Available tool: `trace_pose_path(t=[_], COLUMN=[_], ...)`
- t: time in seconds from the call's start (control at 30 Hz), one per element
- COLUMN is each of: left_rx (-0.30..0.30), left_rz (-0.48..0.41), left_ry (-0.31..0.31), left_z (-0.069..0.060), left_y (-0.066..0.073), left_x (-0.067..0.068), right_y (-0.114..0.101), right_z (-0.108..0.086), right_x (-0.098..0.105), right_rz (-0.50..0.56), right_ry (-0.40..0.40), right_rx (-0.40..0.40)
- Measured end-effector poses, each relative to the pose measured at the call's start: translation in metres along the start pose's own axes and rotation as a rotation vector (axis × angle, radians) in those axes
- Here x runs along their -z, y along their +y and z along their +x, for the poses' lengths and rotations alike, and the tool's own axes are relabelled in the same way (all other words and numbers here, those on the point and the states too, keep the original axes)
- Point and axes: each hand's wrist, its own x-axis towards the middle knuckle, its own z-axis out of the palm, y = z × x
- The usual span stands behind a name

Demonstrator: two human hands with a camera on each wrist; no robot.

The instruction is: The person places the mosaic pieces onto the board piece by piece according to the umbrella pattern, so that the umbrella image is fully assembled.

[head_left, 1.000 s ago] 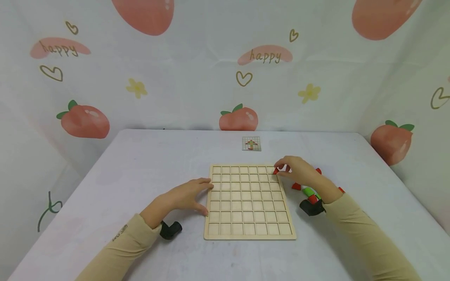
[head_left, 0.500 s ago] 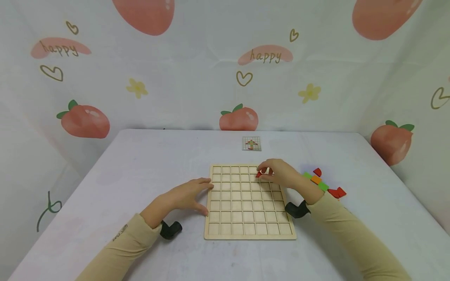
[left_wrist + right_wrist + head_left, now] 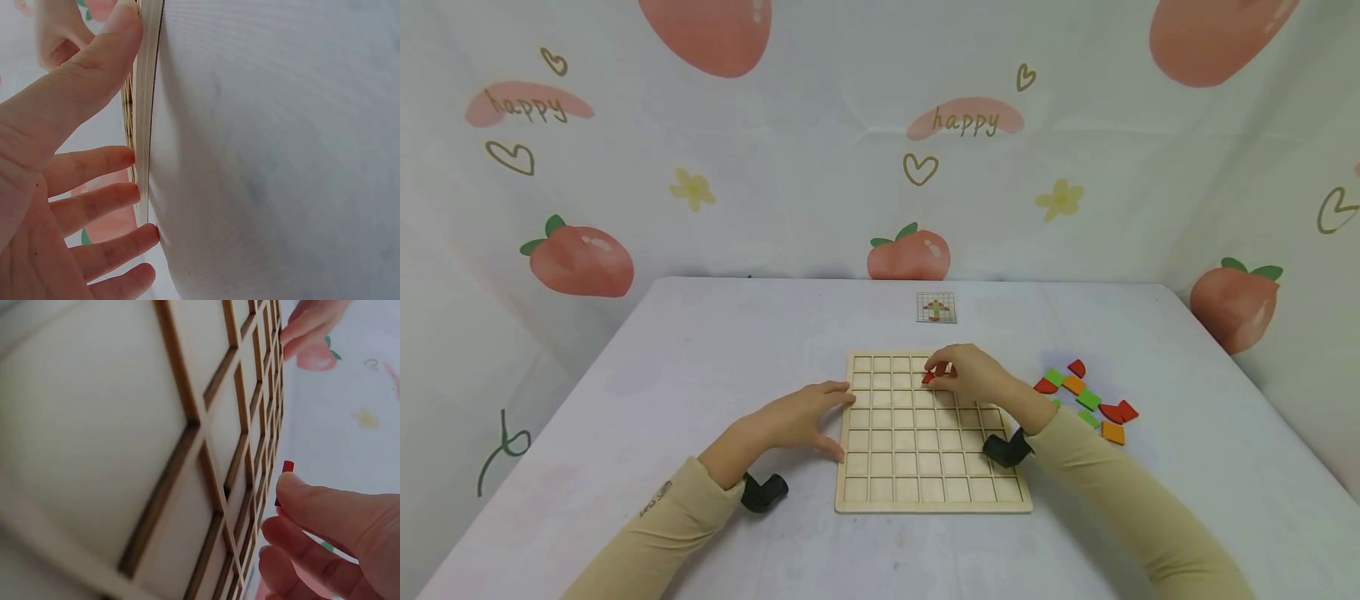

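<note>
A wooden grid board [image 3: 892, 440] lies flat on the table. My left hand [image 3: 793, 417] rests against its left edge, fingers extended; in the left wrist view the thumb [image 3: 119, 31] and fingertips touch the rim. Over the upper middle of the board, my right hand [image 3: 970, 375] pinches a small red tile [image 3: 928, 377] between thumb and fingers. The right wrist view shows this red tile [image 3: 288, 467] edge-on, held apart from the grid in that view. Part of it is hidden by the thumb.
Right of the board lie several loose tiles: red quarter-round ones [image 3: 1077, 367], green squares [image 3: 1088, 400] and orange squares [image 3: 1112, 432]. My right forearm covers part of that area. A small card [image 3: 936, 307] with a coloured grid picture lies behind the board.
My right hand has moved left with the red tile, from the board's upper right corner to its upper middle. More loose tiles have come into view. The left hand has stayed put.
</note>
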Motion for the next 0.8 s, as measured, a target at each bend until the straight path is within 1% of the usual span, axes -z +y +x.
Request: trace_pose_path(t=[0.13, 0.47, 0.8], left_rx=[0.006, 0.004, 0.016], left_rz=[-0.014, -0.001, -0.010], left_ry=[-0.005, 0.002, -0.004], left_z=[0.000, 0.000, -0.001], left_y=[0.000, 0.000, 0.001], left_x=[0.000, -0.001, -0.001], right_y=[-0.002, -0.006, -0.011], right_z=[0.004, 0.008, 0.009], right_x=[-0.003, -0.005, -0.005], right_rz=[0.005, 0.004, -0.023], right_ry=[-0.003, -0.003, -0.005], right_rx=[-0.012, -0.054, -0.066])
